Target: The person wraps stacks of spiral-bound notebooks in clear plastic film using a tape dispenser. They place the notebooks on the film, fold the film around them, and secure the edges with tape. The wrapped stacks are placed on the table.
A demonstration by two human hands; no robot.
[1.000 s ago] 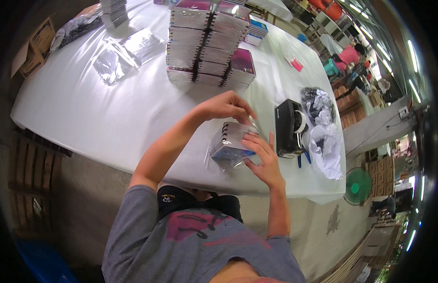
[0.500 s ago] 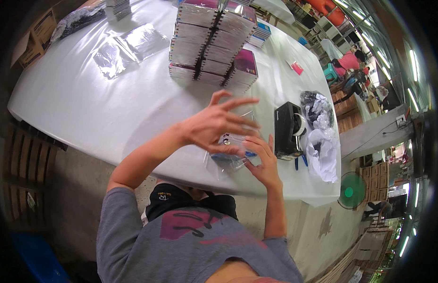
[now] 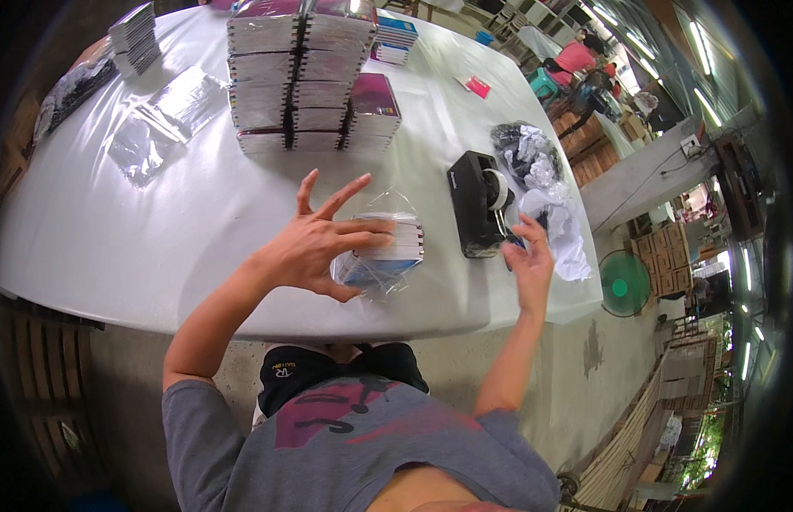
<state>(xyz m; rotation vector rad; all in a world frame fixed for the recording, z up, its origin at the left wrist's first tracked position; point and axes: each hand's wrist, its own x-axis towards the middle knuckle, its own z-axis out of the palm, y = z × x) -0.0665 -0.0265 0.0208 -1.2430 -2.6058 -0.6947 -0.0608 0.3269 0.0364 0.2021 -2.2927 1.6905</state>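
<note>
head cam | worn, fisheye | looks steeply down over white table | close range | single view

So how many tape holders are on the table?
1. The black tape dispenser sits on the white table, right of the bagged notebook under the left hand. The right hand reaches beside it. Others could hide behind the tall notebook stacks.

I see a clear plastic-wrapped notebook pack near the table's front edge and silvery empty wrappers toward its left edge.
</note>
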